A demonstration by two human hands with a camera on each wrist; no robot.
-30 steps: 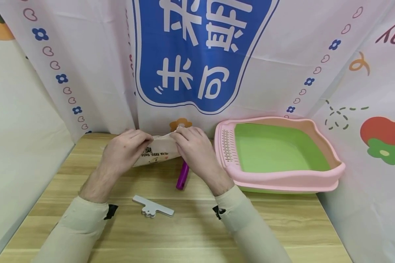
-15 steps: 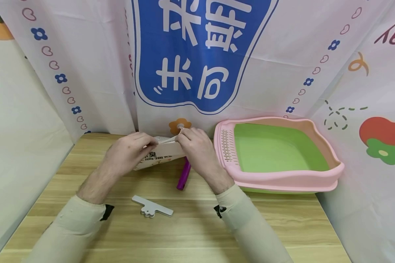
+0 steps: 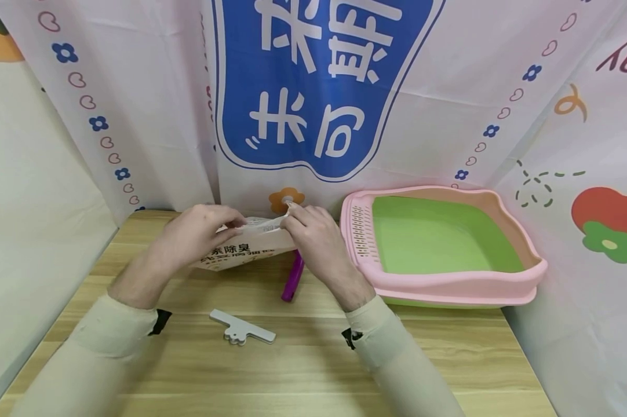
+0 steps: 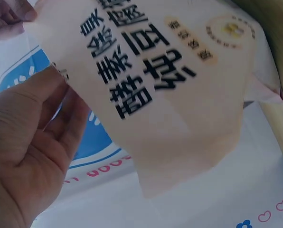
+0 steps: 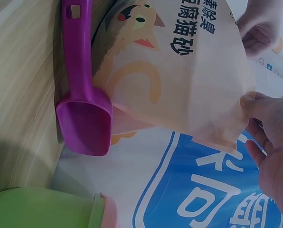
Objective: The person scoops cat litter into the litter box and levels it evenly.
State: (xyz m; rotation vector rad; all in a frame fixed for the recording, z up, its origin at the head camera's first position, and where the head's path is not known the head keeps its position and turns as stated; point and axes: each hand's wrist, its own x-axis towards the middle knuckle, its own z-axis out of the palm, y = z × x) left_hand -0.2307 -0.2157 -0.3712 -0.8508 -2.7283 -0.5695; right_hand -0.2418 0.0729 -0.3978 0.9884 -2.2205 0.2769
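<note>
- Head view: the printed bag [image 3: 245, 248] is toward eight o'clock from the centre, near the back of the table [image 3: 319, 365], its mouth parted. The left hand [image 3: 190, 237] curls thumb and fingers at the rim's nine o'clock end; the right hand [image 3: 316, 240] pinches the three o'clock end. The hands are apart, a stretch of rim between them.
- Uneven pulling could tear that thin-looking rim or tip the bag toward six o'clock. Whether its base rests on the table is hidden, so how steady it is I cannot tell; nor do the contents show.
- From the bag, the purple scoop [image 3: 292, 282] lies at four o'clock and the grey clip [image 3: 242, 328] at six. The pink-rimmed tray [image 3: 451, 285], at three, is close enough for the right forearm to knock if it swings that way.
- Left wrist view: the left hand sits at about nine o'clock, gripping the bag's edge; how firmly is unclear. Below, at six o'clock, the bag's corner juts past the fingers, and a loose hold could let the rim slip.
- Right wrist view: at three to four o'clock, the right thumb and a finger nip only the margin, so a heavy bag might slide free. At ten o'clock the scoop lies against or just beside the bag; a shifting bag could push it.
</note>
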